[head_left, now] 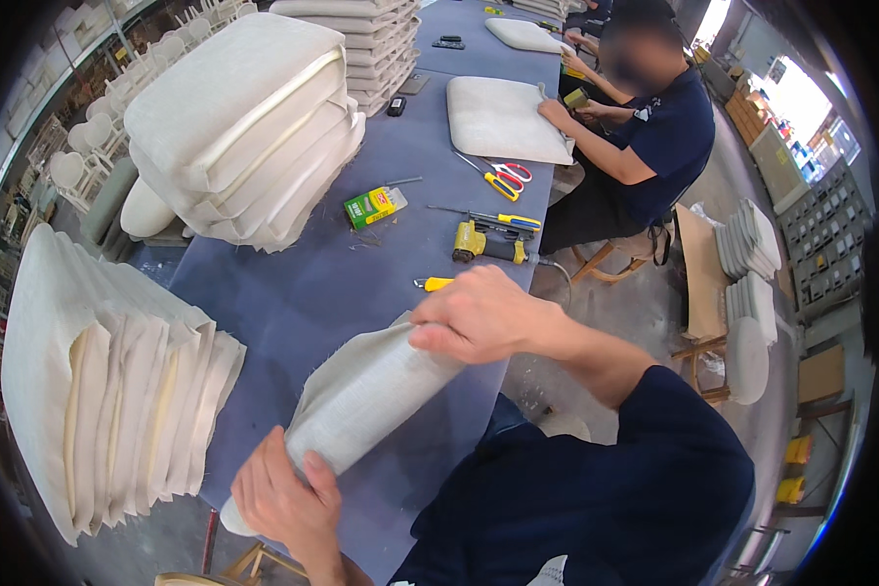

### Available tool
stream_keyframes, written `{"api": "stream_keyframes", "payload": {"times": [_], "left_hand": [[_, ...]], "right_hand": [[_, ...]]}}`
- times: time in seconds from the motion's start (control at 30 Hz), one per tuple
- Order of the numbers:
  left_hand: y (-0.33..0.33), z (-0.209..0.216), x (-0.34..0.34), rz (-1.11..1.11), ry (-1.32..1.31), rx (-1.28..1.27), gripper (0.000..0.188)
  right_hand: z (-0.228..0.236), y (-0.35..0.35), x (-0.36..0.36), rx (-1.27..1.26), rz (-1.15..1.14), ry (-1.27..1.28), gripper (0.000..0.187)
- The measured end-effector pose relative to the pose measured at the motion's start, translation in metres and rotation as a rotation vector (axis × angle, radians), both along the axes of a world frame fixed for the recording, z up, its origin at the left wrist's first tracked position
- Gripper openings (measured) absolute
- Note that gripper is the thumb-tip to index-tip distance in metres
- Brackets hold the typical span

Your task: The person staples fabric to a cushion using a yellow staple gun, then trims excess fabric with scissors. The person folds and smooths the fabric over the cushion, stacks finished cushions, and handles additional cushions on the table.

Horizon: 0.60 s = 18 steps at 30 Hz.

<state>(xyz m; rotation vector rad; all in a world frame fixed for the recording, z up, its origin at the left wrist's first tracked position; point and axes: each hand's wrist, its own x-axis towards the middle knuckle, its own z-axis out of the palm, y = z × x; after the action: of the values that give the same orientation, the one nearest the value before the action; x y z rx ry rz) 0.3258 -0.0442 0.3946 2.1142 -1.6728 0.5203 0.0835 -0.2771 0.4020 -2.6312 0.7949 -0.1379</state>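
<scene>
A seat cushion (371, 396) covered in off-white fabric stands tilted on its edge at the near side of the table, a frayed fabric flap showing along its far side. My left hand (288, 493) grips its near-left end, thumb on top and fingers wrapped over the cover. At the other end my right hand (479, 313) is closed on the cover's upper corner, its fingertips partly hidden. Just beyond the right hand lies a yellow utility knife (433, 284). The cushion's underside is out of sight.
Stacks of covered cushions stand at the left (117, 391) and back left (244, 127). On the blue-grey table (293, 303) lie a yellow staple gun (467, 242) with a hose, a green-yellow box (374, 206), screwdrivers and red-handled scissors (516, 173). A co-worker (654, 137) handles another cushion (503, 117).
</scene>
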Motion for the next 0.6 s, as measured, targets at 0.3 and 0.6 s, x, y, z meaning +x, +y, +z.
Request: {"api": "stream_keyframes", "payload": {"times": [0.3, 0.6], "left_hand": [[-0.038, 0.009, 0.035, 0.063, -0.001, -0.035, 0.031], [-0.072, 0.004, -0.039, 0.003, -0.048, -0.007, 0.047]], "right_hand": [[-0.099, -0.044, 0.008, 0.467, -0.315, -1.103, 0.084], [-0.105, -0.028, -0.001, 0.603, -0.247, -1.174, 0.081]]}}
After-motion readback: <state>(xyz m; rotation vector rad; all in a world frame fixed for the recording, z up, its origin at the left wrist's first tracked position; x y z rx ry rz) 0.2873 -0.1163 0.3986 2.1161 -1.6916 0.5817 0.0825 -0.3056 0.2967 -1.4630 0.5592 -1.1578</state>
